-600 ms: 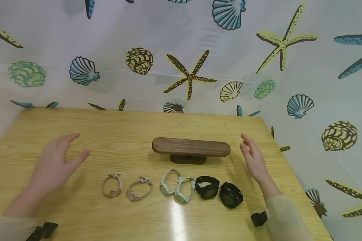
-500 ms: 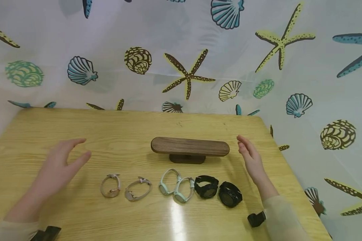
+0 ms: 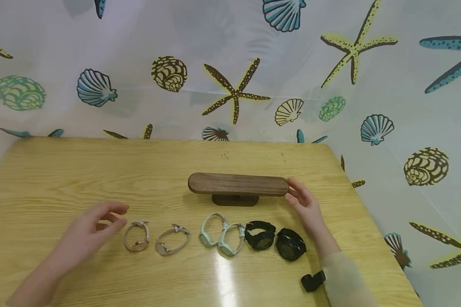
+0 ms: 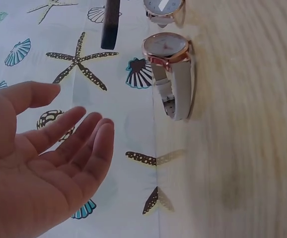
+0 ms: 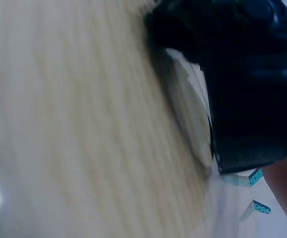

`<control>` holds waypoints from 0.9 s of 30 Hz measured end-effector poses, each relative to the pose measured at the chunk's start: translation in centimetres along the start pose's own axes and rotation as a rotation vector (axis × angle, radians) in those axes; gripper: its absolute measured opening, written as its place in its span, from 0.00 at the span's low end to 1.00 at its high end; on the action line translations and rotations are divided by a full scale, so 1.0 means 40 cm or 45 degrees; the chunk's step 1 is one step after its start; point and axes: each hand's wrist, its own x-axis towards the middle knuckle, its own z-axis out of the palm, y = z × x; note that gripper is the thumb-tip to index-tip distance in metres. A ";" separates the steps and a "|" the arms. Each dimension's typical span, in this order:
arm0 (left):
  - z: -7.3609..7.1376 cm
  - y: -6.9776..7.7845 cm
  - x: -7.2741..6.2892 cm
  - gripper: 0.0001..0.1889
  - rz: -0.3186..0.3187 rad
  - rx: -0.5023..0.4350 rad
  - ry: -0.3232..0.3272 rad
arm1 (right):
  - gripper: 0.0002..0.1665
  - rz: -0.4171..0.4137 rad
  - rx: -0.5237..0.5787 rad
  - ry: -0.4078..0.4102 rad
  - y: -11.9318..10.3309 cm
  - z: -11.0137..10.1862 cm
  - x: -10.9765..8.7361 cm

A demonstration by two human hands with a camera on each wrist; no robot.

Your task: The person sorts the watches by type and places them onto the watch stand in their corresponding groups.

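A dark wooden bar-shaped watch stand [image 3: 238, 184] on a small base stands mid-table. My right hand [image 3: 309, 211] is at its right end, thumb and forefinger either side of the tip; a firm grip is not visible. My left hand [image 3: 90, 230] hovers with bent fingers and nothing in them, beside a watch with a pale strap [image 3: 137, 236]. Another pale-strap watch [image 3: 172, 241] lies to its right, then two mint-green watches [image 3: 213, 230] and two black watches [image 3: 260, 235]. In the right wrist view a black watch [image 5: 252, 89] fills the upper right, blurred.
The wooden table [image 3: 111, 170] meets a white curtain [image 3: 138, 42] printed with shells and starfish at its back and right edges. A small black wrist camera [image 3: 313, 281] sits at the right sleeve.
My right hand has moved left to the end of the watch stand. My left hand has come right and nearer, its fingers closer together, towards the leftmost watch. The watches stay put.
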 end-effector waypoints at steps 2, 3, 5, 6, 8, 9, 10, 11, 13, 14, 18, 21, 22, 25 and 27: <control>0.008 -0.001 -0.001 0.16 0.000 0.024 -0.039 | 0.33 0.001 0.018 0.012 0.006 0.007 0.001; 0.013 -0.002 -0.002 0.16 -0.006 0.035 -0.064 | 0.33 -0.001 0.036 0.018 0.009 0.010 0.002; 0.019 -0.001 -0.004 0.16 -0.009 0.040 -0.114 | 0.34 -0.004 0.068 0.031 0.014 0.015 0.004; 0.022 -0.002 -0.005 0.16 -0.013 0.040 -0.141 | 0.34 -0.003 0.086 0.036 0.017 0.016 0.005; 0.027 -0.001 -0.007 0.15 -0.032 0.035 -0.184 | 0.34 -0.003 0.129 0.049 0.024 0.020 0.006; 0.029 -0.001 -0.007 0.14 -0.032 0.034 -0.199 | 0.34 -0.001 0.156 0.054 0.027 0.022 0.006; 0.031 -0.001 -0.008 0.14 -0.028 0.037 -0.206 | 0.34 -0.001 0.182 0.061 0.031 0.023 0.006; 0.033 -0.001 -0.008 0.14 -0.028 0.039 -0.214 | 0.34 -0.005 0.209 0.068 0.035 0.025 0.006; 0.036 -0.002 -0.007 0.14 -0.029 0.052 -0.220 | 0.33 -0.015 0.264 0.083 0.044 0.028 0.006; 0.038 -0.004 -0.007 0.14 -0.024 0.065 -0.219 | 0.33 -0.022 0.296 0.088 0.047 0.029 0.007; 0.049 -0.010 -0.008 0.14 -0.002 0.107 -0.206 | 0.33 -0.044 0.436 0.097 0.060 0.032 0.009; 0.058 -0.014 -0.011 0.13 0.037 0.132 -0.190 | 0.33 -0.043 0.504 0.089 0.062 0.032 0.010; 0.060 -0.015 -0.012 0.13 0.052 0.137 -0.185 | 0.33 -0.042 0.509 0.086 0.062 0.032 0.010; 0.068 -0.020 -0.012 0.12 0.062 0.164 -0.192 | 0.34 -0.037 0.517 0.068 0.062 0.030 0.012; 0.075 -0.022 -0.012 0.12 0.068 0.173 -0.202 | 0.33 -0.035 0.528 0.057 0.066 0.028 0.014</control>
